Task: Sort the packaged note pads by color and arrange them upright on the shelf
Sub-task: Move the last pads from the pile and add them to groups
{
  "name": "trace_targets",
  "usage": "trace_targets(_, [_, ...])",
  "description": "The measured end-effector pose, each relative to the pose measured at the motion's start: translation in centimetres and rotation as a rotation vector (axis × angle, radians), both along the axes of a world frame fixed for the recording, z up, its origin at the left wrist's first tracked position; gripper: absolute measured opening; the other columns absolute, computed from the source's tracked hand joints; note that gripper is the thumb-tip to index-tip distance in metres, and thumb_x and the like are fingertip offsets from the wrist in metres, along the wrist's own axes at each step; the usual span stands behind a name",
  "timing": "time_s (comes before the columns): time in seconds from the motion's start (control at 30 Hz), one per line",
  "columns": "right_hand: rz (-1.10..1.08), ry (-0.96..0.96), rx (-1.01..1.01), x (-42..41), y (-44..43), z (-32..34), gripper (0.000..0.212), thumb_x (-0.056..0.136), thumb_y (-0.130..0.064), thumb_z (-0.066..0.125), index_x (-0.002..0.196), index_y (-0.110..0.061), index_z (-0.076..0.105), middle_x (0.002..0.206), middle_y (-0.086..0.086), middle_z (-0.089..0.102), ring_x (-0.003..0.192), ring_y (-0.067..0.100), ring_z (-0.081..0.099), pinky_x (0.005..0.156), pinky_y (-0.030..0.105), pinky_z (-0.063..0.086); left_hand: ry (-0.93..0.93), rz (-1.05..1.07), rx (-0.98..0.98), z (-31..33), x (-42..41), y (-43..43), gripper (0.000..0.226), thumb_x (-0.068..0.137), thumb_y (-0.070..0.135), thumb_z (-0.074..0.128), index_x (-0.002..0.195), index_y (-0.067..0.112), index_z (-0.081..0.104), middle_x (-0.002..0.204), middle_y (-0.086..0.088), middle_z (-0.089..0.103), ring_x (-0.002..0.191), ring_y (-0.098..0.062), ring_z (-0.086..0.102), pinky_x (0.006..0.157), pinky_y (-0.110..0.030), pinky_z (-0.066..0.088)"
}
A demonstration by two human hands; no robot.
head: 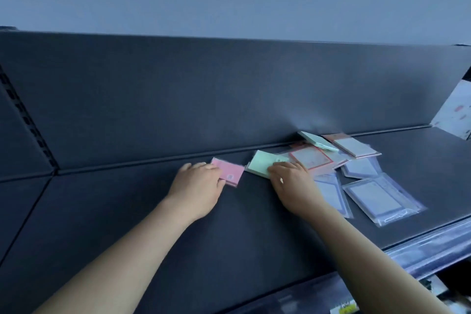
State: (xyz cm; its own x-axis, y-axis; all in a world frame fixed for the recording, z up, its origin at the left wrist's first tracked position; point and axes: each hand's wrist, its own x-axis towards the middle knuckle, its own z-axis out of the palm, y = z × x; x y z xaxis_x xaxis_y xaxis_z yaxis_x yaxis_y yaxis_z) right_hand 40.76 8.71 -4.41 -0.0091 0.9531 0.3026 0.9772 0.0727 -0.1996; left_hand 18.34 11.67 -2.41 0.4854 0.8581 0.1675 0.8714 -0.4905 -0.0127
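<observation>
- Presently, at the far left, the shelf deck and its back panel carry no upright pad; judged from this, the sorting has barely begun.
- Left hand: grip pinched on the left edge of the pink pad, fingers curled over it. The pad lies flat on the shelf, just short of the back panel and apart from the pile.
- Recommendation: tip the pink pad up on its long edge, set it against the back panel, and check that it stands before letting go. A single slim pad is likely to topple.
- Right hand: grip curled over the near corner of the green pad; the thumb is hidden. This pad lies flat at the left edge of the pile, just beside the pink one.
- Recommendation: draw the green pad clear before lifting, as the glossy wrappers will probably slide and drag neighbours along.
- Further right, unsorted and lying flat: a red-bordered pad, a second green pad tilted against the back panel, a pale pad with pink edge, and lavender pads nearest the front lip.
- Recommendation: leave room on the shelf for each colour group, greens together.
</observation>
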Motion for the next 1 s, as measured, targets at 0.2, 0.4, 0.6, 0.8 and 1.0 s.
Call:
trace_targets(0.2, [0.016,0.047,-0.086,-0.9,0.6,1.0,0.046,0.094,-0.035,0.051,0.134,-0.012,0.05,0.142,0.01,0.046,0.134,0.028,0.036,0.11,0.031,0.021,-0.064,0.136,-0.089,2.2,-1.4,-0.5,0.025,0.099,0.038,0.039,0.1,0.02,0.057,0.113,0.002,0.055,0.107,-0.024,0.051,0.08,-0.033,0.041])
trace_targets(0.4, [-0.048,-0.055,-0.204,-1.5,0.7,0.6,0.056,0.097,-0.051,0.038,0.139,-0.014,0.035,0.149,0.013,0.033,0.138,0.029,0.027,0.116,0.042,0.009,0.018,0.16,-0.422,1.8,-1.1,0.3,0.06,0.098,0.052,0.035,0.15,0.028,0.02,0.155,0.005,0.018,0.139,-0.023,0.02,0.11,-0.038,0.029])
trace_targets(0.6, [0.008,0.281,-0.164,-2.6,-0.5,2.1,0.067,0.083,-0.042,0.067,0.137,-0.017,0.037,0.126,0.004,0.034,0.118,0.028,0.044,0.096,0.032,0.037,-0.145,0.342,-0.479,2.5,-3.8,-1.6,0.04,0.084,0.059,0.058,0.104,0.026,0.048,0.119,0.002,0.043,0.115,-0.02,0.037,0.094,-0.034,0.04])
trace_targets(0.8, [0.123,0.476,-0.166,-6.4,-1.1,3.0,0.056,0.084,-0.022,0.068,0.134,-0.029,0.044,0.109,-0.005,0.038,0.088,0.01,0.047,0.07,0.016,0.037,-0.519,0.44,-0.391,2.4,-7.2,-5.5,0.04,0.081,0.042,0.07,0.083,0.026,0.034,0.088,0.005,0.048,0.064,-0.015,0.044,0.057,-0.03,0.036])
trace_targets(1.0, [0.243,0.58,-0.175,-12.0,-1.9,3.9,0.048,0.086,-0.015,0.06,0.13,-0.032,0.05,0.109,-0.002,0.051,0.094,0.014,0.051,0.051,0.012,0.04,-0.815,0.589,-0.248,2.7,-13.1,-9.4,0.032,0.082,0.031,0.072,0.095,0.024,0.043,0.101,0.006,0.055,0.056,-0.019,0.066,0.048,-0.024,0.042])
